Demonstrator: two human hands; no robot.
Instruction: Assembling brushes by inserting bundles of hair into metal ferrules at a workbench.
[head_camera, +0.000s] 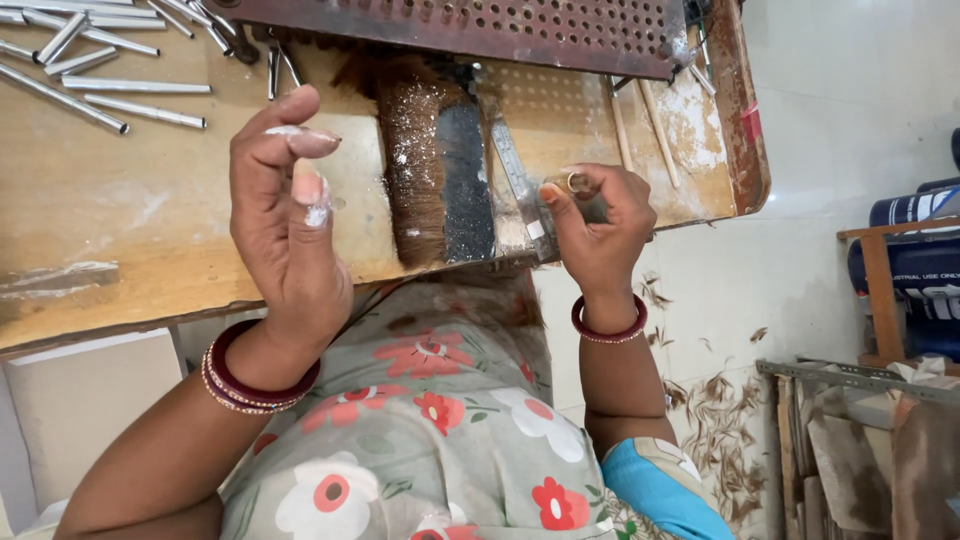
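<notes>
Small brass-coloured metal ring pinched at the right hand's fingertips — above the worn wooden bench.

The ring sits at the hand's top-left edge, opening facing the camera; left hand — powder-dusted, fingers curled, empty — hovers beside the brown bristle brush.

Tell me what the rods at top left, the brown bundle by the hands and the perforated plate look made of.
Rods: metal, likely steel or aluminium tubing; silvery, shiny, with hollow-looking ends. Brown bundle: fine bristle or natural fibre, matte, dusted with white powder. Perforated plate: seemingly metal, dull reddish-brown as if rusted or painted, with even rows of small holes.
</notes>
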